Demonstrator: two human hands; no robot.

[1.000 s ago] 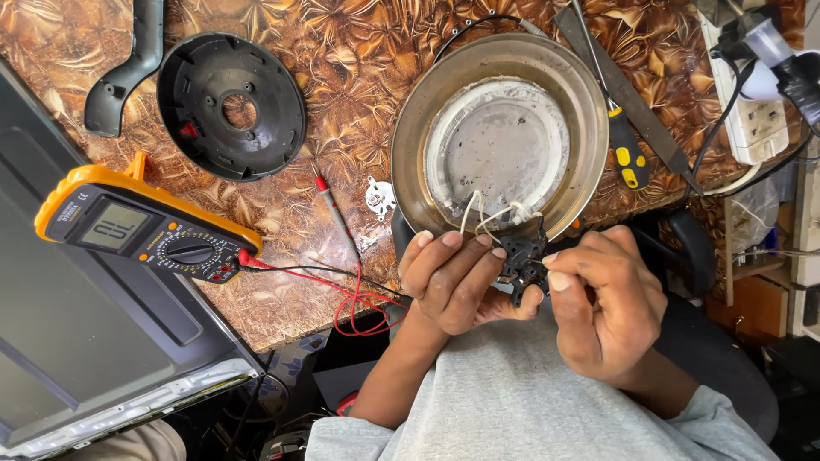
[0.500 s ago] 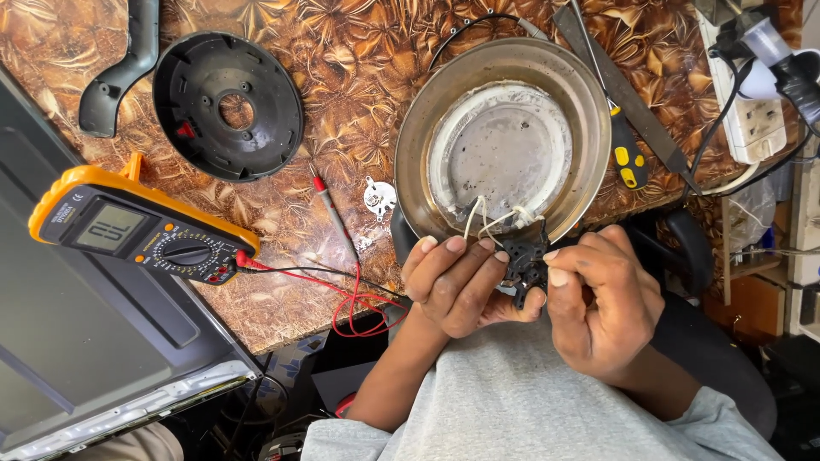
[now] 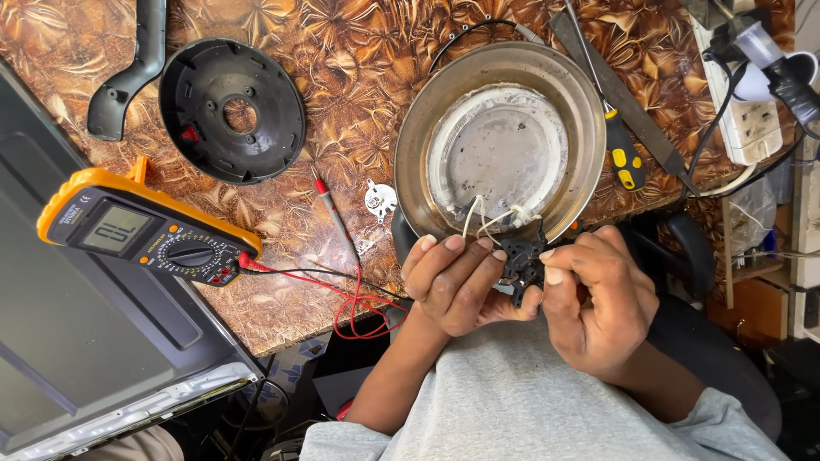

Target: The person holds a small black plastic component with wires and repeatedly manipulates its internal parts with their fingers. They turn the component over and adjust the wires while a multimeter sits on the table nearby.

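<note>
Pinched between both hands: left hand (image 3: 457,286) and right hand (image 3: 598,303) clamped together on a small black connector block (image 3: 523,263), held at the near rim of the upturned steel kettle base (image 3: 500,141). Fingertips of each hand pressed on opposite sides of the block, thumbs tucked under. Thin white wires (image 3: 483,218) running from the block up to the round heating plate, so tethered, not free. Looks light, hard plastic, stiff but likely brittle at its tabs; wires soft and probably easy to strain at their joints. Best held by the block's solid edges, not by the leads. Steel base likely heavier and slippery on that patterned tabletop (image 3: 342,102). Off to the left, an orange multimeter (image 3: 145,239) with red probe lead (image 3: 333,213), a black round plastic cover (image 3: 232,111); yellow-handled screwdriver (image 3: 623,158) lying beside the base.
</note>
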